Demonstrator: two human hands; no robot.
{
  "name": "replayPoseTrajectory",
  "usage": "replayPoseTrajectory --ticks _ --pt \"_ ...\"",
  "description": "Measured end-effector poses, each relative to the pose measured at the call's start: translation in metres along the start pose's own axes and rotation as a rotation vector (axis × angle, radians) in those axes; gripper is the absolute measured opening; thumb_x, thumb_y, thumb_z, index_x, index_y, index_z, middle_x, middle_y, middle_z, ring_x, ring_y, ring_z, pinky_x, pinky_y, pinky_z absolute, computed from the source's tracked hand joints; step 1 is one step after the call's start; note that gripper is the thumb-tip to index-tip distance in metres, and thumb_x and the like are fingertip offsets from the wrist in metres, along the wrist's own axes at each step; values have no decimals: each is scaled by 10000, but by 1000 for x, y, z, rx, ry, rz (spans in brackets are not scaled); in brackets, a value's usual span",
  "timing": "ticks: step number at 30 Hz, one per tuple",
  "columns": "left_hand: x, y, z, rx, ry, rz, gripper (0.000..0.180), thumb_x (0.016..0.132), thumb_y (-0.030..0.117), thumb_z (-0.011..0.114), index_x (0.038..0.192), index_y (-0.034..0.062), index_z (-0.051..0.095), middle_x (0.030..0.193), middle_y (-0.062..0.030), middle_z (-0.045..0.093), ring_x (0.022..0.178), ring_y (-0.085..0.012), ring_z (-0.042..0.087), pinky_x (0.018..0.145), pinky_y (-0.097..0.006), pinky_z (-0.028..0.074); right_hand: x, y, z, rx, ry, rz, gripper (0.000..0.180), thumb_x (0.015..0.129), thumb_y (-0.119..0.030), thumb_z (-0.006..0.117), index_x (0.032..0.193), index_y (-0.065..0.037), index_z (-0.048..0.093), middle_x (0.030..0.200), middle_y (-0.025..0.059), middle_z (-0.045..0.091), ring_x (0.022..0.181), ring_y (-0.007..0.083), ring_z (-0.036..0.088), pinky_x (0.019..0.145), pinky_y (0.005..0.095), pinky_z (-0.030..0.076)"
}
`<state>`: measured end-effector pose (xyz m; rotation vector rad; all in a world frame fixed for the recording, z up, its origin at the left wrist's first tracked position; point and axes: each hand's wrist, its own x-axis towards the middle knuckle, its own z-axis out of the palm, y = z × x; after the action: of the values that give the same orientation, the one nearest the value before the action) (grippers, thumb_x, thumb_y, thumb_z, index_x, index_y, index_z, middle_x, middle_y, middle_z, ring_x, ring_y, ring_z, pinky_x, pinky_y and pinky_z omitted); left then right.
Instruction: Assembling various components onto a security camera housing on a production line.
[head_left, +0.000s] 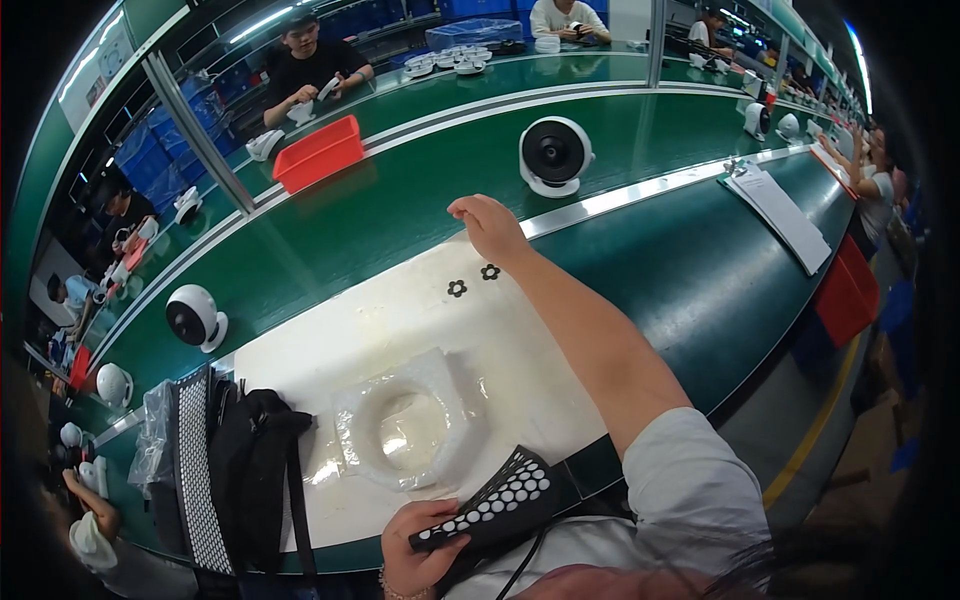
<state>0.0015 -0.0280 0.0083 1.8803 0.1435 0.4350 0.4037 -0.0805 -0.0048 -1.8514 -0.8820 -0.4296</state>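
Observation:
My left hand (425, 545) is closed on a black panel with white hexagonal dots (510, 495) at the near edge of the bench. My right hand (488, 228) is stretched out over the far edge of the white work mat (400, 310). Its fingers are curled together, and whatever they hold, if anything, is hidden. Two small black flower-shaped pieces (457, 288) lie on the mat, nearest to the right hand. Between my arms sits a white foam ring (355, 425) in clear plastic wrap. Beyond the right hand, a white round device with a black front (553, 155) stands on the green conveyor.
A black bag (255, 470) and a dotted black-and-white strip (200, 470) lie at the left. Another white round device (195, 318) stands on the conveyor. A red bin (318, 155) is across it, beside a co-worker. A clipboard with papers (780, 215) lies at the right.

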Motion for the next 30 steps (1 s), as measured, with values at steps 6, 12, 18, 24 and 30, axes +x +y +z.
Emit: replayPoseTrajectory --ticks 6,12,18,24,30 --pt "-2 -2 -1 -51 3 15 295 600 67 756 812 -60 595 917 -164 606 846 -224 594 753 -292 454 -12 -2 20 -155 -355 29 240 826 -146 428 944 -133 637 959 54 601 917 243 551 820 342 439" --pt "-3 -8 -4 -106 -27 -48 285 602 51 744 825 -64 608 922 -166 606 837 -219 591 753 -287 451 -19 -7 26 -399 -502 -108 224 826 -186 458 901 -177 669 989 25 605 950 223 539 837 343 429" --pt "-1 -10 -5 -67 -37 62 281 596 59 748 807 -61 608 921 -160 608 830 -224 592 745 -292 452 -19 -7 25 -345 -471 -128 185 802 -210 507 856 -171 679 973 23 620 918 224 564 811 345 444" --pt "2 -8 -6 -36 -54 82 259 593 64 747 775 -47 600 908 -170 612 822 -235 596 733 -302 458 -18 -9 24 -329 -483 -97 179 792 -203 518 850 -165 682 968 29 624 911 228 573 792 347 455" --pt "1 -7 -6 -47 -56 73 255 583 57 746 764 -41 595 907 -169 613 819 -239 598 732 -306 459 -18 -10 25 -318 -470 -111 179 788 -198 521 857 -158 682 967 35 623 912 234 571 796 350 456"
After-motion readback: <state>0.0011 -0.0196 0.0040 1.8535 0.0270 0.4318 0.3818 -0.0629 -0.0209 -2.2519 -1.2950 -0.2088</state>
